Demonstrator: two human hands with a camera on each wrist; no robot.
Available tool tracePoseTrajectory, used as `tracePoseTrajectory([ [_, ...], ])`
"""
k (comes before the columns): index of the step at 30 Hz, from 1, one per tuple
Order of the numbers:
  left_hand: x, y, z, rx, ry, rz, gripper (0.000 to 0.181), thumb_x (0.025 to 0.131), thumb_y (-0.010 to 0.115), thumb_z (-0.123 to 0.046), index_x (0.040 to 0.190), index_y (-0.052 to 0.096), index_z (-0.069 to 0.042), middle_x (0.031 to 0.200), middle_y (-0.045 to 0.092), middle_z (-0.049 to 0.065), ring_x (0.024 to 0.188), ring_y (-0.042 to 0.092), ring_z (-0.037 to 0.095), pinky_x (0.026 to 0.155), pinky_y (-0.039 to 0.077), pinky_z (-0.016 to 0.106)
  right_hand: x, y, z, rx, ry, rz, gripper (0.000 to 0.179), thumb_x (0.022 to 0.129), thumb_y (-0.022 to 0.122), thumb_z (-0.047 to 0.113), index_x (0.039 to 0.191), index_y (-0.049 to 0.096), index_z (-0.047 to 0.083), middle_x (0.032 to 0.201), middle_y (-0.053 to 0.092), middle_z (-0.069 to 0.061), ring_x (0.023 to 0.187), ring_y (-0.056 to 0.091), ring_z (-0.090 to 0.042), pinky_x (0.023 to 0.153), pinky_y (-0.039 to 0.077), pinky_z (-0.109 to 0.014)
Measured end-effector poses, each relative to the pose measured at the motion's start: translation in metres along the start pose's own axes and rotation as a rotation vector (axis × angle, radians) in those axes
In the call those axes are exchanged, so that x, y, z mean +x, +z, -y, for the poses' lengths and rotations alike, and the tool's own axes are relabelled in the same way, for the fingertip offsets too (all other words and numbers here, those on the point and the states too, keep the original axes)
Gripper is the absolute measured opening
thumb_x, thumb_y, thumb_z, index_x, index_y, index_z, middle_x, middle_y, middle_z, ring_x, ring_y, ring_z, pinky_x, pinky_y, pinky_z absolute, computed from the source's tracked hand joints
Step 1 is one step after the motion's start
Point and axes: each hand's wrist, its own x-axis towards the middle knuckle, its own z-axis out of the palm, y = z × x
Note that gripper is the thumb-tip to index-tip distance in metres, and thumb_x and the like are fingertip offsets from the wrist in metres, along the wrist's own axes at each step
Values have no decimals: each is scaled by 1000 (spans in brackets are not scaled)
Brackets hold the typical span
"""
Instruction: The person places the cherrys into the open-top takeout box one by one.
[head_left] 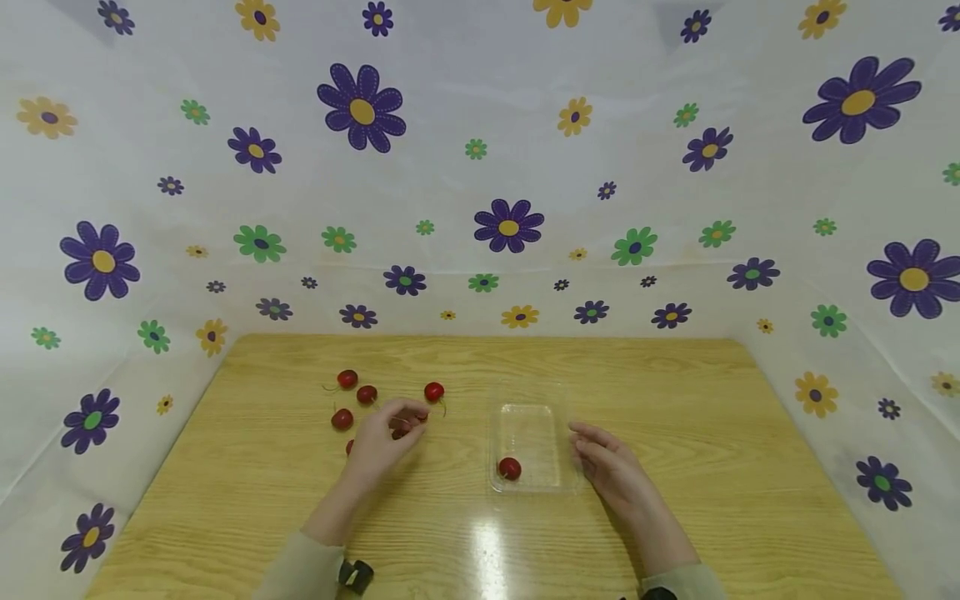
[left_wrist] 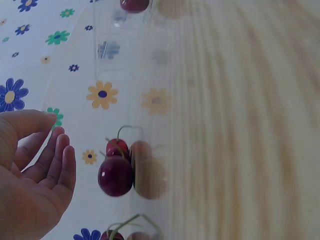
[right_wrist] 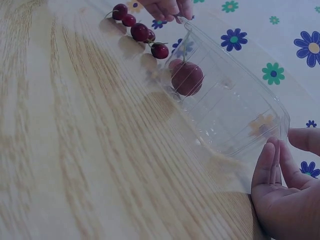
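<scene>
Over a group of dark red cherries, my left hand point(head_left: 384, 440) reaches with thumb and fingers slightly bent and apart. Cherries point(head_left: 402, 430) show between and under its fingers, partly hidden. In the left wrist view no cherry appears between the thumb and fingertips, while a large cherry point(left_wrist: 115, 176) sits beside the hand. A clear plastic box point(head_left: 534, 490) stands at the middle of the table with one cherry point(head_left: 510, 468) in its near left corner. My right hand point(head_left: 618, 477) is at the box's right side, its loosely extended fingertips right at the wall.
More cherries with stems lie left of the box, including one at the back point(head_left: 347, 379), one at the left point(head_left: 342, 419) and one nearer the box point(head_left: 434, 391). A flower-printed white cloth point(head_left: 420, 192) surrounds the wooden table point(head_left: 675, 392) at the back and sides.
</scene>
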Motion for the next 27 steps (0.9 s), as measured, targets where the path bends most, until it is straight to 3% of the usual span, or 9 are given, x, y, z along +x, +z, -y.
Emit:
tracePoseTrajectory([
  [4,3,-11,5,-10,-21,-27,22,93,76,4,113,75,-2,111,75,13,94,66,13,84,59,22,0,1,0,-3,5,-8,36,108,51,-1,114,72,27,109,71,12,100,66,-2,90,56,-16],
  [11,8,-24,20,37,28,-100,21,91,77,7,110,75,0,106,76,17,90,70,15,84,62,27,0,1,0,-4,7,-8,36,108,50,-1,113,72,27,108,71,13,100,66,-2,90,56,-16],
  [17,13,-34,31,33,-10,-117,21,92,77,5,113,75,0,110,77,17,92,69,14,87,61,24,0,1,1,-3,13,-16,34,108,50,-1,115,71,26,109,71,12,101,65,-2,91,56,-16],
  [23,19,-44,40,62,20,-165,20,92,78,5,111,75,0,107,76,19,89,66,9,79,57,17,1,1,0,-2,26,-22,33,108,51,0,117,71,24,109,71,12,101,66,-2,91,56,-16],
  [27,21,-51,43,84,-11,-186,20,91,78,4,111,74,1,105,76,20,86,64,1,72,53,15,1,1,0,0,25,-31,33,108,51,-1,116,71,24,109,72,12,101,66,-2,91,56,-16],
])
